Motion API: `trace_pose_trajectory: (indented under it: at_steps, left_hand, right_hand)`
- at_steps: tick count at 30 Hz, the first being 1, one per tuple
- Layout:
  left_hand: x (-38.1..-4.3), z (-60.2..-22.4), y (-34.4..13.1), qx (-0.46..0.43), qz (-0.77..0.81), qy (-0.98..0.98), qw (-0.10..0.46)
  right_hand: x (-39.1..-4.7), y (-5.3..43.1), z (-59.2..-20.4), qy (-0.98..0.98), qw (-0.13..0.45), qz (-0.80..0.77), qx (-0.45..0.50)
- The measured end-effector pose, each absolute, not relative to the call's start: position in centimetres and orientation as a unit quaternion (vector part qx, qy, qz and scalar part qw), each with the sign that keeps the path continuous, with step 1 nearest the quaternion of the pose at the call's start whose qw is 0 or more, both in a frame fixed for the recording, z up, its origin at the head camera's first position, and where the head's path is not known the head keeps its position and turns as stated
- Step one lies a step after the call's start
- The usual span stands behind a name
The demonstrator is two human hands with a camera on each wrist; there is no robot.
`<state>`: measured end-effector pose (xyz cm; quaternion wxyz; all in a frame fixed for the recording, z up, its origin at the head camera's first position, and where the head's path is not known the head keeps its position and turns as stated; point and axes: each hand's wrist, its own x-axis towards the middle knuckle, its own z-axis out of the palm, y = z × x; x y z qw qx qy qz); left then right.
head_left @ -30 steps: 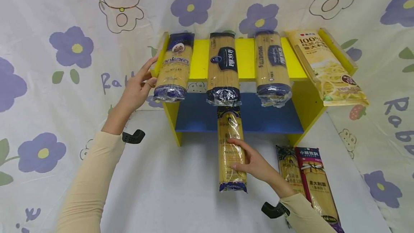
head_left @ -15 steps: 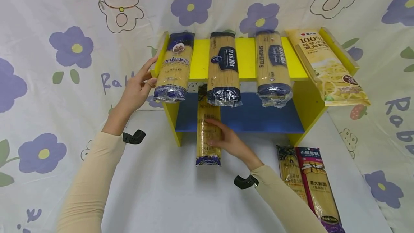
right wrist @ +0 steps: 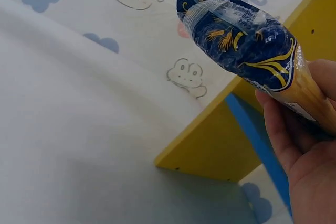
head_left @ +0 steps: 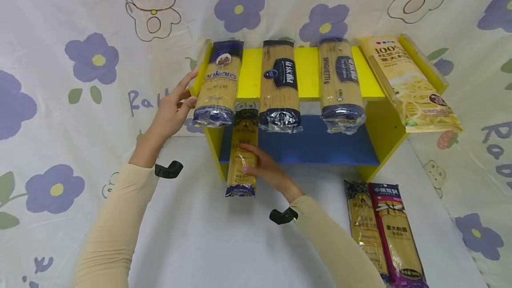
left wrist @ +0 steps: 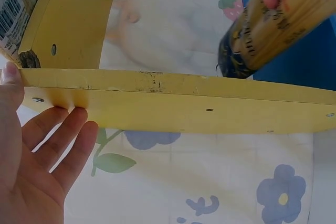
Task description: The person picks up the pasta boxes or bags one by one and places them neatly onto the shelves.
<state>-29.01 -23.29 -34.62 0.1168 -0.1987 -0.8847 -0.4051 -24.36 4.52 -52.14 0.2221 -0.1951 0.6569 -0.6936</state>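
Note:
My right hand (head_left: 266,170) grips a spaghetti packet (head_left: 242,157) with a dark blue end, fingers and thumb across its front. Its far end overlaps the left part of the blue lower board (head_left: 316,143), under the upper row. In the right wrist view, the packet's blue wrapped end (right wrist: 247,40) sticks out past my fingers. My left hand (head_left: 172,110) holds the left side panel of the yellow shelf (head_left: 202,68), beside the ankara spaghetti packet (head_left: 218,83). In the left wrist view, fingertips lie on the panel's outer face (left wrist: 157,108) and the thumb is at its edge.
Along the upper board lie two la sicilia spaghetti packets (head_left: 279,86) (head_left: 341,79) and a yellow pasta bag (head_left: 412,86) at the right end. Two more packets, one gold (head_left: 366,226) and one red-edged (head_left: 398,234), lie on the white surface at lower right.
My right hand has carried the spaghetti packet left and up, from below the middle of the shelf to the lower board's left part. The left hand has stayed on the side panel.

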Motion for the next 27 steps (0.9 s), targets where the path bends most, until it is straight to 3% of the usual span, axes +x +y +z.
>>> trace_pose_trajectory:
  at_steps: [14,27]
  left_hand:
    - [-29.1,-34.7,-23.2,-0.199,-0.406,-0.885,0.114]
    - [-29.3,-35.0,-23.3,-0.199,-0.406,-0.884,0.119]
  right_hand:
    - [-22.8,4.4,-55.6,0.67,0.222,-0.686,-0.178]
    - [-21.3,3.9,-56.2,0.696,0.202,-0.677,-0.126]
